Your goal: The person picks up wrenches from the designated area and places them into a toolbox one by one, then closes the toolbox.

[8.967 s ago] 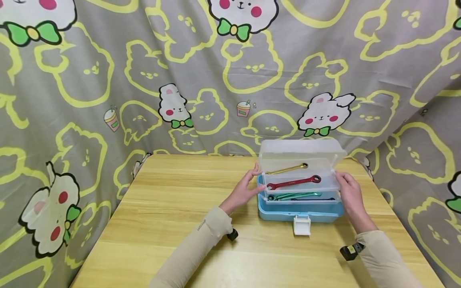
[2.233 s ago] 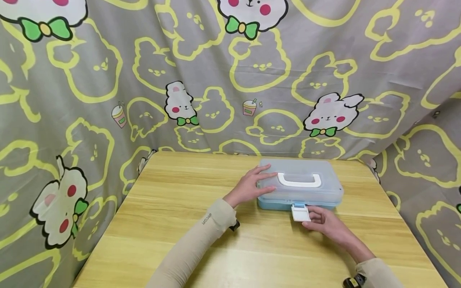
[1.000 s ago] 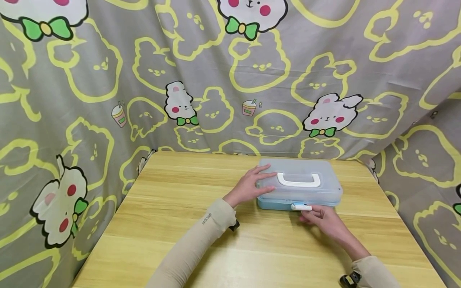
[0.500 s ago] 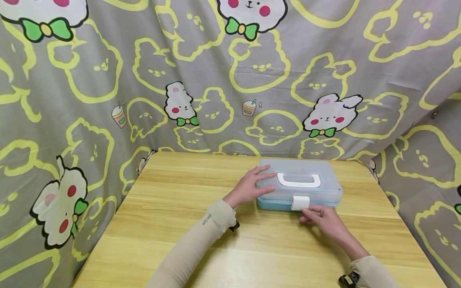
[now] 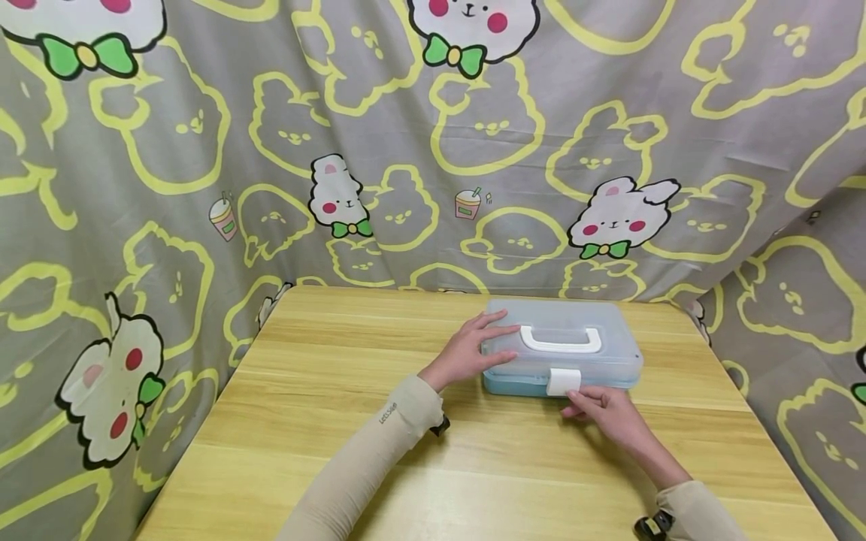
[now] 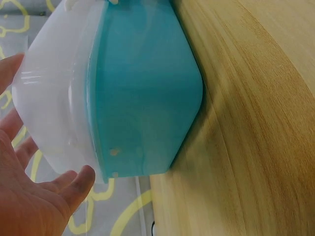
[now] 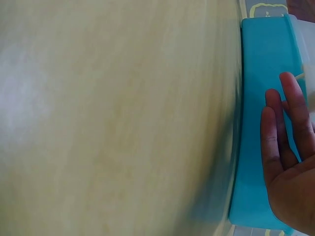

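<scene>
A toolbox with a light blue base and a frosted clear lid stands on the table, its lid down. A white carry handle tops the lid. At the front, a white latch lies up flat against the box. My left hand rests on the lid's left end with fingers spread. In the left wrist view, its fingers reach around the lid's end. My right hand has its thumb at the latch's lower right corner; its other fingers extend along the base's front. The box's contents cannot be made out.
The wooden table reaches back to a grey patterned curtain, which also hangs at both sides. The toolbox sits near the table's back right. A small black device is strapped at the right wrist, another at the left.
Nine seconds ago the box's lid was raised, showing trays of coloured wrenches. The lid has since come down, and my right hand has swung the latch up against it. The left hand stays on the lid.
</scene>
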The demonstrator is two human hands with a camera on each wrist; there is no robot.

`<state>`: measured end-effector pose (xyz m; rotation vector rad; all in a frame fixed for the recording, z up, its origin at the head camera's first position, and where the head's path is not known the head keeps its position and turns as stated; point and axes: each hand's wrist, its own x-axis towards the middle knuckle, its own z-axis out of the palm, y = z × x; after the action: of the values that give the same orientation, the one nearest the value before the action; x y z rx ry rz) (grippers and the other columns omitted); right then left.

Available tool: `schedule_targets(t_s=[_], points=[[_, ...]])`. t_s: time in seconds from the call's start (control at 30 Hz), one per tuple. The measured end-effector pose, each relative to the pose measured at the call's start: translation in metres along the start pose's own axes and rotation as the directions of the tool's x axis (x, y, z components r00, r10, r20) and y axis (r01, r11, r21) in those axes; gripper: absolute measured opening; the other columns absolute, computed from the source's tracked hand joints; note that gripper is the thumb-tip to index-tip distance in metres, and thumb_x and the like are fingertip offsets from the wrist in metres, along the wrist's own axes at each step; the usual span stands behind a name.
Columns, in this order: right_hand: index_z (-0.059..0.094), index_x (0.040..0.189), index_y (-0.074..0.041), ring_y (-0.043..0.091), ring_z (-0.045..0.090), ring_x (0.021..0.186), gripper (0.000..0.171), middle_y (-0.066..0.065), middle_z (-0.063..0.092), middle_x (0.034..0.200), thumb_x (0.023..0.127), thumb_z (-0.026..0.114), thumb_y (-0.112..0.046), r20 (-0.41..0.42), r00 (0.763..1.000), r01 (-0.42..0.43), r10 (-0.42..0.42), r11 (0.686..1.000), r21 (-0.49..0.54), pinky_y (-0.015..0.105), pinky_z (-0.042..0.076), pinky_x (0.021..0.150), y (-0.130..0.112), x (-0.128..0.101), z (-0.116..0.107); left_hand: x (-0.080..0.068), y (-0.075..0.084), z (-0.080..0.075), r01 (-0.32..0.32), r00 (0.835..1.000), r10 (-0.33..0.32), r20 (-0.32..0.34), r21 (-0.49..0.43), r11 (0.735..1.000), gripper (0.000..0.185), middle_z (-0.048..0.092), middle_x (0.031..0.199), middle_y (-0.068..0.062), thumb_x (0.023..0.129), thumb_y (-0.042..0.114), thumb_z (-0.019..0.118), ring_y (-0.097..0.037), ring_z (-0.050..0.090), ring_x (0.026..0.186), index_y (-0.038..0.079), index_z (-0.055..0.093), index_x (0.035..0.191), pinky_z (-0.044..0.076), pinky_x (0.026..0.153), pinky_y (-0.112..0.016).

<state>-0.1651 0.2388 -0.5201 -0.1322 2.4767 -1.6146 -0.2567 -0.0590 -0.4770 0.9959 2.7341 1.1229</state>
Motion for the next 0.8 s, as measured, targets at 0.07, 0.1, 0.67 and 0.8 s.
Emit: schedule_targets(t_s=[0.07, 0.1, 0.67, 0.8], points=[[0.069, 0.12, 0.011, 0.009, 0.076, 0.086, 0.038, 0.018, 0.079, 0.095, 0.107, 0.06, -0.023, -0.007, 1.0, -0.002, 0.002, 1.0, -0.007, 0.027, 0.062, 0.083, -0.0003, -0.0004, 0.0006, 0.0002, 0.0, -0.0001, -0.001, 1.0, 0.001, 0.002, -0.003, 1.0, 0.054, 0.029, 0.169, 0.015, 0.099, 0.052, 0.066, -0.029, 0.02, 0.16, 0.04, 0.054, 0.15, 0.026, 0.125, -0.06], [0.069, 0.12, 0.011, 0.01, 0.076, 0.086, 0.038, 0.018, 0.079, 0.094, 0.106, 0.06, -0.023, -0.012, 1.0, -0.004, 0.003, 1.0, -0.014, 0.028, 0.062, 0.083, -0.0005, -0.0007, 0.0008, 0.0004, 0.0, -0.0001, -0.002, 1.0, 0.002, 0.002, -0.003, 1.0, 0.054, 0.029, 0.169, 0.015, 0.099, 0.052, 0.066, -0.029, 0.02, 0.16, 0.04, 0.054, 0.15, 0.026, 0.125, -0.06], [0.08, 0.105, -0.005, 0.011, 0.076, 0.082, 0.035, 0.005, 0.081, 0.088, 0.1, 0.069, -0.038, -0.158, 0.987, -0.007, -0.029, 0.975, -0.223, 0.021, 0.056, 0.08, -0.0011, -0.0037, 0.0012, -0.0013, 0.0003, 0.0018, -0.009, 1.0, 0.009, -0.012, -0.018, 1.0, 0.053, 0.028, 0.169, 0.016, 0.099, 0.051, 0.066, -0.03, 0.02, 0.16, 0.04, 0.055, 0.15, 0.026, 0.124, -0.061], [0.083, 0.098, -0.011, 0.005, 0.073, 0.081, 0.031, 0.001, 0.08, 0.085, 0.096, 0.074, -0.041, -0.235, 0.969, -0.005, -0.071, 0.951, -0.309, 0.02, 0.053, 0.077, -0.0021, -0.0056, 0.0018, -0.0013, -0.001, 0.0026, -0.014, 1.0, 0.014, -0.014, -0.012, 1.0, 0.053, 0.028, 0.169, 0.016, 0.099, 0.051, 0.065, -0.03, 0.02, 0.16, 0.041, 0.054, 0.15, 0.027, 0.124, -0.062]])
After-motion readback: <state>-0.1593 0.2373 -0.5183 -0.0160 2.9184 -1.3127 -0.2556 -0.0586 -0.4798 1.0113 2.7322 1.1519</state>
